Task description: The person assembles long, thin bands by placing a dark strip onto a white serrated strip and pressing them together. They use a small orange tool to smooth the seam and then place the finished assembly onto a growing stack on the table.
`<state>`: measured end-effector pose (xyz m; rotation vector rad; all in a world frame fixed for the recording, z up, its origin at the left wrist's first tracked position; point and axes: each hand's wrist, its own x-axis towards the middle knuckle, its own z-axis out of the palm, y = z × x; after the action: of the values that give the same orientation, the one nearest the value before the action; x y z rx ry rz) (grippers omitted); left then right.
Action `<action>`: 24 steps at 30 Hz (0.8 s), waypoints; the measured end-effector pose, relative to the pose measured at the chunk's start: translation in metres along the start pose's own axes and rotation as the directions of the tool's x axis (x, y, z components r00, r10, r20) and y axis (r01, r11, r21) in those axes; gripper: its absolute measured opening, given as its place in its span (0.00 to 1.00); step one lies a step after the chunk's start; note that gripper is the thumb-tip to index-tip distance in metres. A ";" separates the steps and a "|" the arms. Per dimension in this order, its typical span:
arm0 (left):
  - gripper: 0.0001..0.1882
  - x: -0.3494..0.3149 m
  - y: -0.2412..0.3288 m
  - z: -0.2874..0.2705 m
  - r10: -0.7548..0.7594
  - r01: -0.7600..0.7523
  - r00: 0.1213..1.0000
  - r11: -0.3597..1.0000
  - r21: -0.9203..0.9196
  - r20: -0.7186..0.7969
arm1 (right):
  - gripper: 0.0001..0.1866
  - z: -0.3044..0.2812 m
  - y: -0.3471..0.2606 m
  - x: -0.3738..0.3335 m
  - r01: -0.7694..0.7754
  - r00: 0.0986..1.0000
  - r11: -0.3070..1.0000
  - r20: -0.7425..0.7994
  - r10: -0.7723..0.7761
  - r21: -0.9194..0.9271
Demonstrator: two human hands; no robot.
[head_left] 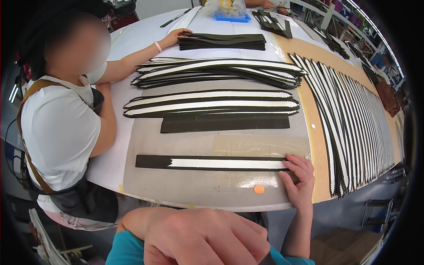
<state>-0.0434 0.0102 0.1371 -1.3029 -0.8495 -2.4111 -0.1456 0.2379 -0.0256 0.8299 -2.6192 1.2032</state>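
Head view, looking down at the desk.

**Hands**
- Right hand: flat, palm down, fingers spread slightly, pressing the right end of a long black strip. No grip closed around it; fingertips rest on the strip end.
- Left hand: close to the camera at the lower edge, back of hand up, fingers curled under. Cannot tell if it holds anything. It is off the desk, well apart from the strip.

**Strip**
- Lies lengthwise, left to right, on a grey work mat at the near desk edge.
- Black w/ a white band down the centre; the band stops short of the left end in a jagged edge, so the left end is plain black.
- Small orange dot on the mat just below the strip, near the right hand.

**Surroundings**
- Plain black bar lies parallel, further back on the mat.
- Behind it: two stacks of curved black-and-white strips, then a pile of black pieces.
- Right side: a long fanned row of similar strips on a brown board.
- A co-worker in a white shirt sits at the left; that person's hand touches the black pile.
- Blue tray at the far desk edge.
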 end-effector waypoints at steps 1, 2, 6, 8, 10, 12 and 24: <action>0.28 -0.005 -0.004 0.000 0.036 -0.036 0.999 0.999 0.000 -0.004 | 0.16 0.000 -0.001 0.001 0.003 1.000 1.000 -0.004 -0.003 -0.005; 0.28 -0.006 -0.004 0.000 0.053 -0.053 0.999 0.999 0.003 -0.002 | 0.15 0.000 -0.003 0.002 0.005 1.000 1.000 -0.007 -0.005 -0.009; 0.24 -0.006 0.003 -0.014 -0.031 0.028 0.989 0.999 0.026 0.146 | 0.15 0.000 -0.001 0.002 0.021 1.000 1.000 -0.007 -0.021 -0.009; 0.21 -0.009 0.014 -0.031 -0.135 0.121 0.954 0.990 0.069 0.266 | 0.15 -0.002 -0.002 0.002 0.014 1.000 1.000 -0.010 -0.014 -0.013; 0.23 -0.011 0.005 -0.010 -0.026 0.023 0.993 0.999 0.027 0.114 | 0.15 0.000 -0.002 0.002 0.013 1.000 1.000 -0.007 -0.013 -0.007; 0.26 -0.012 -0.010 -0.003 0.129 -0.129 0.991 0.992 -0.001 0.014 | 0.15 0.000 -0.002 0.002 0.012 1.000 1.000 -0.001 -0.012 -0.007; 0.25 -0.021 -0.017 0.000 0.159 -0.159 0.987 0.987 0.029 0.007 | 0.14 0.000 -0.003 0.003 -0.004 1.000 1.000 -0.005 0.004 -0.006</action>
<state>-0.0398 0.0231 0.1137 -1.3140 -0.7487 -2.2647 -0.1466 0.2350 -0.0223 0.8193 -2.6206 1.1969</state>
